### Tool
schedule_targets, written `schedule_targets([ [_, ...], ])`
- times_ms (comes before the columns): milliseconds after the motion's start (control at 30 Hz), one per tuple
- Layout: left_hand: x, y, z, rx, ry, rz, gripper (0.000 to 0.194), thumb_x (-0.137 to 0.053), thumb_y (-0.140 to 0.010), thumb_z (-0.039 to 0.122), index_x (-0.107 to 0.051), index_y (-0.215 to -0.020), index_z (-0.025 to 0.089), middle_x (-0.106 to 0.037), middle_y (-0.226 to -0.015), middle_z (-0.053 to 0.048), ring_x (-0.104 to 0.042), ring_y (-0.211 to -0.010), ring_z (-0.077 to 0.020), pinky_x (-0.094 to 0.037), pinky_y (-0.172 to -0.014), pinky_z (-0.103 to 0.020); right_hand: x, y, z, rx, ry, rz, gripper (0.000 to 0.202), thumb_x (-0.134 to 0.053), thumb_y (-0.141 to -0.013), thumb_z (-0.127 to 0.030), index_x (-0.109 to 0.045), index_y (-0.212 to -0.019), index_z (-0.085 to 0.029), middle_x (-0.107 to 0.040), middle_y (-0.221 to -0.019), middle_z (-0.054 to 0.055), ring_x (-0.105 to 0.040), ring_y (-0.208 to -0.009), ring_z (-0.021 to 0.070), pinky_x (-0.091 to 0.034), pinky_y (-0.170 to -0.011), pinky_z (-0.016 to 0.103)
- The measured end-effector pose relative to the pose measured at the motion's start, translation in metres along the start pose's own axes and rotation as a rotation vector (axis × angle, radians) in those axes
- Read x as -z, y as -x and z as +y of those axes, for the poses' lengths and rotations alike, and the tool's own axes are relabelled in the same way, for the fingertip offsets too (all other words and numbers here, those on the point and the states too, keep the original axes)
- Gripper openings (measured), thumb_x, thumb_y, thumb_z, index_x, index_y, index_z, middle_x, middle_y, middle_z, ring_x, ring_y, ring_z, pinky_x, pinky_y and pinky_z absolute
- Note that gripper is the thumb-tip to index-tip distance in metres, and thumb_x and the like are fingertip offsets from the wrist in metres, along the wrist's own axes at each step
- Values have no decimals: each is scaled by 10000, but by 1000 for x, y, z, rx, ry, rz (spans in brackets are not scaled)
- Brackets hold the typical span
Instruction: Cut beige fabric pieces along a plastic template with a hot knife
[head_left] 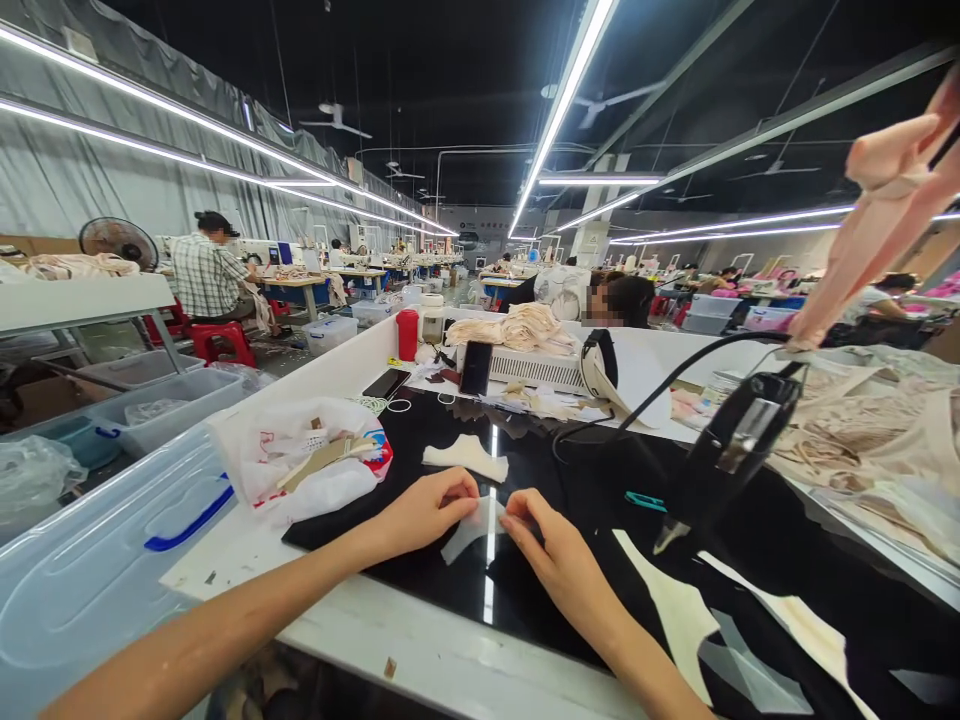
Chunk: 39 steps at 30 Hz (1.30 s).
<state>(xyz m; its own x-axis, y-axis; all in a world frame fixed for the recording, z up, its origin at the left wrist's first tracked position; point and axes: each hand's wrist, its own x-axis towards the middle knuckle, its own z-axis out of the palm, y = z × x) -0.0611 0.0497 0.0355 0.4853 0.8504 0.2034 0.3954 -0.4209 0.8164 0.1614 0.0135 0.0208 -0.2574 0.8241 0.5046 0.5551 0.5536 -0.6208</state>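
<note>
Translucent fabric piece (pixel 474 530) lies flat on the black glossy worktop (pixel 570 470), near its front edge, pinched from both sides. The left hand (pixel 427 512) closes thumb and fingertips on its left edge; the right hand (pixel 551 555) grips the right edge the same way, fingers curled. Just behind it on the black surface rests a cream foam cup piece (pixel 466 457). Toward the left edge sits a white plastic bag (pixel 311 455) with red print, stuffed with scraps, and beside it, off the worktop, a clear plastic bin lid (pixel 97 570) with a blue handle. To the right a black handheld tool (pixel 731 450) hangs on its cord above the surface. Farther back, toward the far edge, stand a phone (pixel 475 368), a red cup (pixel 407 334) and a stack of beige cups (pixel 517 328). Beyond, a person in a checked shirt (pixel 206 275) sits at another table.
</note>
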Motion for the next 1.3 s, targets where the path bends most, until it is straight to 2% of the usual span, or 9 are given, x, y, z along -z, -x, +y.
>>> schedule_targets([
  [200, 3, -36, -22, 63, 80, 187, 302, -553, -888, 251, -506, -1181, 195, -585, -891, 23, -588, -641, -100, -459, -603, -213, -9, -40, 19, -38, 44, 77, 227, -527, -993, -399, -626, -872, -235, -676, -803, 7, -633, -734, 199, -492, -703, 301],
  [367, 18, -74, -38, 57, -4, 272, 295, -603, -865, 249, -532, -1146, 190, -585, -864, 25, -572, -674, -120, -470, -649, -239, -22, -77, 34, -81, 186, 121, 204, -522, -982, -358, -664, -918, -228, -717, -911, 50, -649, -855, 235, -462, -785, 335],
  [533, 27, -89, -51, 28, -174, 238, 299, -623, -860, 187, -601, -1158, 206, -621, -857, 29, -595, -741, -151, -479, -767, -281, -35, -89, 42, -89, 380, 99, 132, -584, -953, -258, -684, -872, -230, -724, -881, 51, -629, -898, 263, -388, -804, 358],
  [733, 21, -91, -63, -5, -345, 196, 384, -634, -859, 156, -620, -1240, 200, -660, -967, -9, -637, -846, -180, -516, -854, -309, -44, -87, 42, -100, 489, 51, 124, -638, -925, -155, -696, -830, -209, -696, -841, 56, -604, -880, 263, -375, -815, 375],
  [833, 21, -91, -65, -39, -401, 198, 409, -621, -874, 161, -607, -1282, 183, -666, -1059, -47, -650, -921, -196, -531, -903, -337, -42, -83, 29, -97, 499, 41, 100, -659, -915, -128, -706, -867, -201, -703, -986, 89, -596, -972, 285, -398, -853, 394],
  [967, 28, -88, -63, -127, -455, 222, 399, -598, -903, 208, -595, -1299, 162, -634, -1242, -113, -613, -1140, -258, -484, -1054, -433, -32, -60, -2, -41, 448, 2, 135, -689, -930, -151, -706, -1040, -228, -682, -1202, 80, -574, -1135, 278, -419, -952, 395],
  [1100, 36, -74, -56, -211, -494, 225, 354, -535, -970, 336, -612, -1278, 179, -622, -1311, -115, -576, -1227, -296, -432, -1124, -497, -9, -5, -28, 15, 318, -116, 118, -709, -939, -161, -703, -948, -278, -732, -965, -52, -650, -947, 154, -473, -862, 267],
  [1200, 33, -56, -48, -244, -528, 200, 363, -471, -1015, 388, -618, -1273, 180, -639, -1289, -102, -591, -1214, -290, -445, -1113, -479, 26, 43, -27, -24, 267, -129, 115, -738, -927, -167, -694, -891, -267, -721, -840, -77, -665, -811, 125, -490, -777, 234],
  [1300, 18, -36, -35, -266, -575, 126, 367, -413, -1053, 392, -622, -1271, 185, -656, -1245, -88, -627, -1154, -260, -489, -1057, -425, 71, 84, -5, -157, 285, -43, 113, -626, -1004, -244, -706, -928, -269, -716, -845, -34, -668, -802, 160, -506, -735, 260],
])
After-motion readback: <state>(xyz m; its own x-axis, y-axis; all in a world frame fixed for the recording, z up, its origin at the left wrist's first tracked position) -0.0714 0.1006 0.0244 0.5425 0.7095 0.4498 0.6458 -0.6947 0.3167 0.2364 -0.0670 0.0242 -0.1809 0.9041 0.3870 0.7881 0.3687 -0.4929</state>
